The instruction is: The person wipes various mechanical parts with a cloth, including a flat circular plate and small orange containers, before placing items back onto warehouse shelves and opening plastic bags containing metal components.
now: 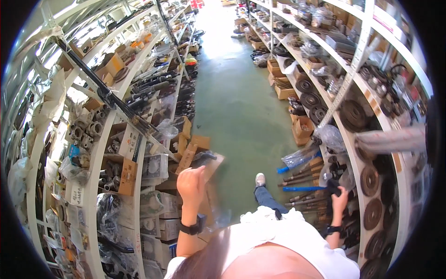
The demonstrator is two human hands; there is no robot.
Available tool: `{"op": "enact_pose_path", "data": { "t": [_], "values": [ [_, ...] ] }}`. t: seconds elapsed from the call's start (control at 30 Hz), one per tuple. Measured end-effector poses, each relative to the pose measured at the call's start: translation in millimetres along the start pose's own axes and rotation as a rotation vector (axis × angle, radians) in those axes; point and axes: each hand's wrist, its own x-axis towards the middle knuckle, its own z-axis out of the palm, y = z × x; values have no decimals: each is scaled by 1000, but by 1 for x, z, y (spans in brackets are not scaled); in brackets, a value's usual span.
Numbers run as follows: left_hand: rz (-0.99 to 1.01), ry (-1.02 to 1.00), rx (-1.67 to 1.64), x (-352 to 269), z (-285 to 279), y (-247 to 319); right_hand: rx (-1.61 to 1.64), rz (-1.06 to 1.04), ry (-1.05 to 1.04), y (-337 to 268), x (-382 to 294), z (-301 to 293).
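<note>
My left hand is raised in front of the left shelves, above an open cardboard box on the floor side. Its fingers curl away from me, and I cannot see whether anything is in them. On the other side, my right hand grips a small black object, too indistinct to name. Just beyond it hangs or lies clear plastic wrapping. Long metal shafts and a blue-wrapped rod lie by the foot of the right rack.
A green floor aisle runs between white metal racks. The left rack holds boxed pipe fittings and shock-absorber-like parts. Gear wheels line the right lower shelf. A small open carton juts into the aisle. My foot is forward.
</note>
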Motion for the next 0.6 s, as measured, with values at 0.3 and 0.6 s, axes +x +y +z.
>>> {"op": "enact_pose_path", "data": {
  "t": [0.3, 0.6],
  "values": [
    [-150, 590, 73, 58, 76, -51, 254, -185, -32, -142, 114, 120],
    [-415, 741, 184, 104, 116, -107, 445, -473, 64, -311, 246, 124]
  ]
}}
